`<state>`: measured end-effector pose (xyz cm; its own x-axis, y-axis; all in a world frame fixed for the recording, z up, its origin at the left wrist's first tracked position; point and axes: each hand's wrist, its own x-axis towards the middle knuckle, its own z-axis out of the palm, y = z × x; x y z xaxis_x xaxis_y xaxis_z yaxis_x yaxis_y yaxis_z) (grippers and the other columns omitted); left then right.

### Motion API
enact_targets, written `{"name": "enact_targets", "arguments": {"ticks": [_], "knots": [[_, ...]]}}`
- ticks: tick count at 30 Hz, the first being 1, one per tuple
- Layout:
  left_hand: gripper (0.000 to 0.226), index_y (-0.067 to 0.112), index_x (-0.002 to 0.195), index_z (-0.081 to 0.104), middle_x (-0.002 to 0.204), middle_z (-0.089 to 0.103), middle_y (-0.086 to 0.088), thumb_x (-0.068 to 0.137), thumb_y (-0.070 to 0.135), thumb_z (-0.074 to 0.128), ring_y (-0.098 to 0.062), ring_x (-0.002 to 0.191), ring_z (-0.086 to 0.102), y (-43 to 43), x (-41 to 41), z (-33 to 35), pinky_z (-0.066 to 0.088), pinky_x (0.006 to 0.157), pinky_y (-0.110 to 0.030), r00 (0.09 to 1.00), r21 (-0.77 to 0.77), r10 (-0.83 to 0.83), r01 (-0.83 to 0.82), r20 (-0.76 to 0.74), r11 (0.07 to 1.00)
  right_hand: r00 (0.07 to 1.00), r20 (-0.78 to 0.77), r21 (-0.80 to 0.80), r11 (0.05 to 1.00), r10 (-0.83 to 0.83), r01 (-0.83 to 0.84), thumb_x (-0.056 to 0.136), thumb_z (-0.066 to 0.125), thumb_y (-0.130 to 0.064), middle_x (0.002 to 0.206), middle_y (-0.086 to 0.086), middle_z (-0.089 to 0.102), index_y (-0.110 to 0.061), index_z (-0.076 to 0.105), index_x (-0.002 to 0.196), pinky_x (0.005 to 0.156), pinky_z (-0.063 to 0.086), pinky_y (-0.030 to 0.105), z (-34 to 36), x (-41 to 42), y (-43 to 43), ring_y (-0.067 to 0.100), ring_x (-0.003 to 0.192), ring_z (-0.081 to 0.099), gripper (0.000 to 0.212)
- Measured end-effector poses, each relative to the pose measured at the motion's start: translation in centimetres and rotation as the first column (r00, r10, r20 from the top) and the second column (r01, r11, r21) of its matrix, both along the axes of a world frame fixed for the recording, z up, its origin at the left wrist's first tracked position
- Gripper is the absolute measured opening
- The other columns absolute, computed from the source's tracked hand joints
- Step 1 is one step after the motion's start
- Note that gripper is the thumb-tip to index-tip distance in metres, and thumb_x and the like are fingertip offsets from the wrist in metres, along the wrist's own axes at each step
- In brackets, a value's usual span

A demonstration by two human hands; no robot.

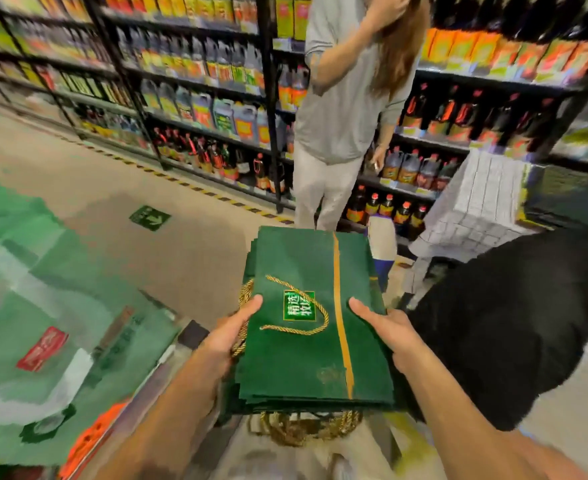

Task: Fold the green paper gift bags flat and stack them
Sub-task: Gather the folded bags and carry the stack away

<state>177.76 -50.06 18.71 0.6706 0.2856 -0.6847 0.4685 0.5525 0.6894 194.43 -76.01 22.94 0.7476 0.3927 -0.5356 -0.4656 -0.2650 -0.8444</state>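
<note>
In the shop aisle, between both hands: stack of green bags [313, 401], folded flat, long side running away from the body; whether resting on anything below, cannot tell.
Top bag [296, 362]: flat, square with the rest; orange stripe [339, 306] along its length, small label [299, 305] near the middle.
Left hand [232, 329]: clamped on the left edge, thumb laid over the top, fingers hidden beneath.
Right hand [386, 327]: clamped on the right edge likewise, thumb on top, fingers out of sight under the stack.
Cord handle [325, 318]: loose loop lying on the top bag, not tucked in.
Other cords [306, 429]: bunched and hanging out at the near end; more at the left edge beside the left hand.
Surroundings: standing person [341, 109] just beyond the far end; shelves of bottles [195, 109] behind; dark bundle [510, 323] to the right; blurred green packs [43, 306] to the left.
Risk, sliding: smooth layers held at two side edges only; probable fanning or spill off the far end if tipped forward.
Risk, snagging: loose loop and hanging cords apt to catch on fingers or on a next bag, dragging layers askew.
Risk, bulk: cords trapped between layers likely to prevent the pile from lying flat.
Risk, collision: little room ahead; a push forward likely to meet the standing person.
Stage, as judged: squaring up the pile, more bags possibly to come.
</note>
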Motion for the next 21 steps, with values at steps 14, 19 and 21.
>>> {"name": "enact_targets", "arguments": {"ticks": [14,19,21], "knots": [[0.085,0.011,0.129,0.066,0.121,0.072,-0.019,0.065,0.062,0.086,-0.037,0.113,0.069,20.6,19.6,0.4,0.048,0.107,-0.053,0.937,0.003,0.317,-0.321,0.148,0.947,0.949,-0.014,-0.037,0.948,0.316,-0.316,0.072,0.088,-0.040,0.096,0.010,0.079,-0.008,0.074,0.110,0.084,0.062,0.045,0.0,26.0,28.2,0.027,0.088,0.077,0.052],[0.093,0.007,0.135,0.061,0.127,0.068,-0.023,0.062,0.058,0.090,-0.041,0.116,0.066,28.6,23.8,-0.7,0.057,0.095,-0.052,0.852,-0.030,0.501,-0.503,0.154,0.864,0.883,-0.048,-0.043,0.882,0.467,-0.469,0.047,0.097,-0.057,0.099,0.009,0.079,-0.013,0.072,0.112,0.086,0.061,0.050,-1.4,33.3,40.8,0.030,0.090,0.076,0.082],[0.103,0.007,0.135,0.061,0.128,0.067,-0.023,0.052,0.058,0.095,-0.041,0.117,0.066,31.8,25.4,-1.4,0.058,0.092,-0.051,0.803,-0.043,0.577,-0.578,0.149,0.815,0.837,-0.031,-0.045,0.836,0.546,-0.547,0.057,0.095,-0.053,0.094,0.006,0.079,-0.014,0.073,0.108,0.078,0.063,0.041,-2.0,36.0,46.4,0.026,0.085,0.077,0.068]]}}
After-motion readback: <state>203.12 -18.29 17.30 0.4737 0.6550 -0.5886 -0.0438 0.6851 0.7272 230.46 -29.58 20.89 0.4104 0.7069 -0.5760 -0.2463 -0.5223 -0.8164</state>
